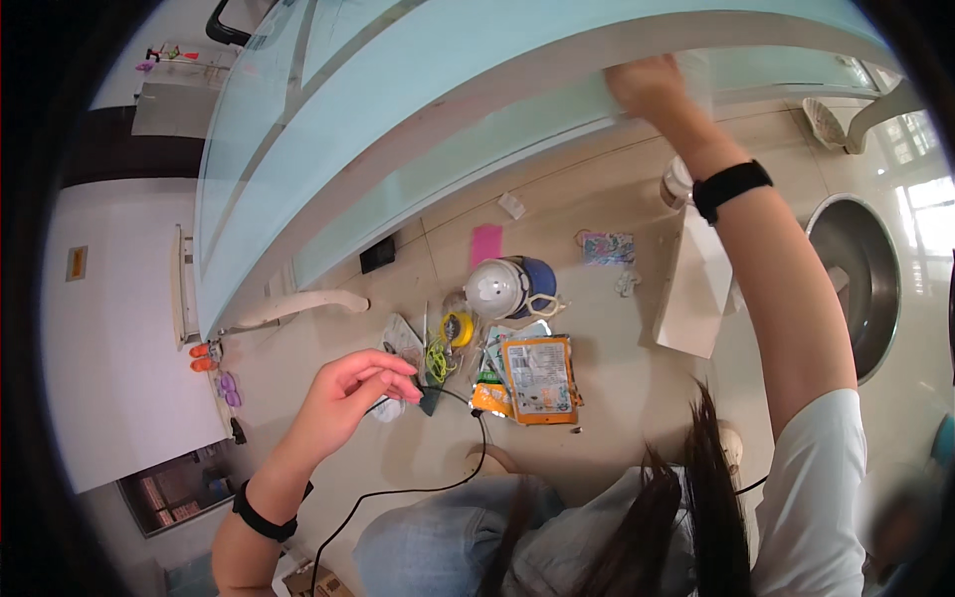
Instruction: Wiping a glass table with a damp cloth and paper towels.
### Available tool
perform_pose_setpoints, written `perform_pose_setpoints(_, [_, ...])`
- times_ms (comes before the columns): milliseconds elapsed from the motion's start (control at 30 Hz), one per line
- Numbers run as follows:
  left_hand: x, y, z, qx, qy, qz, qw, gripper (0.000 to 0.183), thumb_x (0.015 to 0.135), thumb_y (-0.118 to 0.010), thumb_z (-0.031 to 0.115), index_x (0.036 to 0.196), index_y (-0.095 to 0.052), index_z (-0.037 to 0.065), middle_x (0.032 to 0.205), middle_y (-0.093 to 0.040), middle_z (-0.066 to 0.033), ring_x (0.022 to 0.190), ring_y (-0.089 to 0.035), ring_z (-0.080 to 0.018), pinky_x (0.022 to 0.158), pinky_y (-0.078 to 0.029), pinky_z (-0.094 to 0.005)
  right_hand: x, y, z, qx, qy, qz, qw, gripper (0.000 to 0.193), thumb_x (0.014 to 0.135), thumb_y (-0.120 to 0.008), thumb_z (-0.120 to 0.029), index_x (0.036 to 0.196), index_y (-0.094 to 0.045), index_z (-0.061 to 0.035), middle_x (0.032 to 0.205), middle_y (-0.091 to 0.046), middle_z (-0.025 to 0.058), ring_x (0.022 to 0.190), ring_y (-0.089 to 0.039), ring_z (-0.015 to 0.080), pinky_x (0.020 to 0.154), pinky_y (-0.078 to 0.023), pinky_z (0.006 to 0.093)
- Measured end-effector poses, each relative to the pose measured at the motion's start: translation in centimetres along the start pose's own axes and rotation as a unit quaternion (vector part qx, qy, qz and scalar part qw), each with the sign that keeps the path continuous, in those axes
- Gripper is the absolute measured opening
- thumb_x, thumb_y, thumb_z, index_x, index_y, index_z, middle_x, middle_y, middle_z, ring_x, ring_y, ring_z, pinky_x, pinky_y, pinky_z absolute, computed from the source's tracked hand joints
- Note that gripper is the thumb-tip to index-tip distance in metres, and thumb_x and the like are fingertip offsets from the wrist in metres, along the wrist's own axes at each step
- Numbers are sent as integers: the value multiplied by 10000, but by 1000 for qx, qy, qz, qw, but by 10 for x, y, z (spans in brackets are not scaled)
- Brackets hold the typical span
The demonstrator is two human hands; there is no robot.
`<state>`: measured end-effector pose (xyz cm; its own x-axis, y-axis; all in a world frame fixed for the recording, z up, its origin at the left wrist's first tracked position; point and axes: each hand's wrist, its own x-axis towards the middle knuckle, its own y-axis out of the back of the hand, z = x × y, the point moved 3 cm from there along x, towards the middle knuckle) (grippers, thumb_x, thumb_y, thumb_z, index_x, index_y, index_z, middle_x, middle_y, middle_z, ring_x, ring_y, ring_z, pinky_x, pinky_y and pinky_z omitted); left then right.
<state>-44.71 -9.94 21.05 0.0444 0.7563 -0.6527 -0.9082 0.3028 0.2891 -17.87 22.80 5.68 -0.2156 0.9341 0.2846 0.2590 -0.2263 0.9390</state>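
Note:
My left hand (350, 396) hovers over the floor, its fingers loosely bent and apart, with nothing visible in it. Close to its fingertips runs a thin black cable (484, 438), which crosses in front of my legs. Just beyond lie a bundle of yellow-green cord (438, 360) and a yellow tape roll (457, 328). My right hand (647, 88) reaches up to the lower glass shelf (557, 107) of the pale blue table (398, 90). It is smeared by motion and its fingers are mostly hidden. A blurred, see-through whitish patch shows beside it; I cannot tell what that is.
Orange-edged flat packets (540, 380) lie on the tiles near a white-domed jar (494, 289). A white box (691, 284) and a large metal basin (865, 279) stand at the right. A curved table leg (303, 306) juts in at the left.

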Motion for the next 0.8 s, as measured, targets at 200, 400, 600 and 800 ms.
perform_pose_setpoints(200, [4, 10, -15, -8, -10, -16, 1000, 203, 927, -413, 29, 1038, -574, -22, 906, -642, -117, 860, -628, -182, 806, -483, -302, -11, 3, -79, 64, 0, -75, 995, 534, 912, -352, -375, 1278, -433, 6, 1359, -405, 167, 1293, -318, 306, 1087, -167, 452])
perform_pose_setpoints(400, [14, 12, -18, -39, -13, -10, 999, 208, 924, -416, 42, 1041, -576, -22, 894, -646, -112, 853, -630, -181, 788, -482, -293, -30, -8, -116, 61, 90, -91, 990, 545, 904, -379, -366, 1285, -421, 22, 1364, -408, 152, 1289, -325, 311, 1090, -154, 462])
perform_pose_setpoints(600, [3, 16, -14, -20, -1, 12, 1000, 211, 926, -412, 52, 1039, -575, -19, 881, -649, -105, 845, -631, -175, 774, -481, -281, -66, -14, -184, 52, 179, -41, 982, 584, 902, -357, -352, 1350, -335, 22, 1437, -308, 133, 1349, -232, 284, 1107, -126, 436])
perform_pose_setpoints(800, [-11, 27, -9, 1, -3, 27, 1000, 215, 924, -410, 51, 1046, -574, -18, 881, -646, -104, 842, -629, -174, 776, -482, -283, -112, -22, -289, 188, 242, -70, 949, 527, 907, -377, -334, 1296, -409, 20, 1373, -388, 158, 1304, -313, 286, 1104, -189, 388])
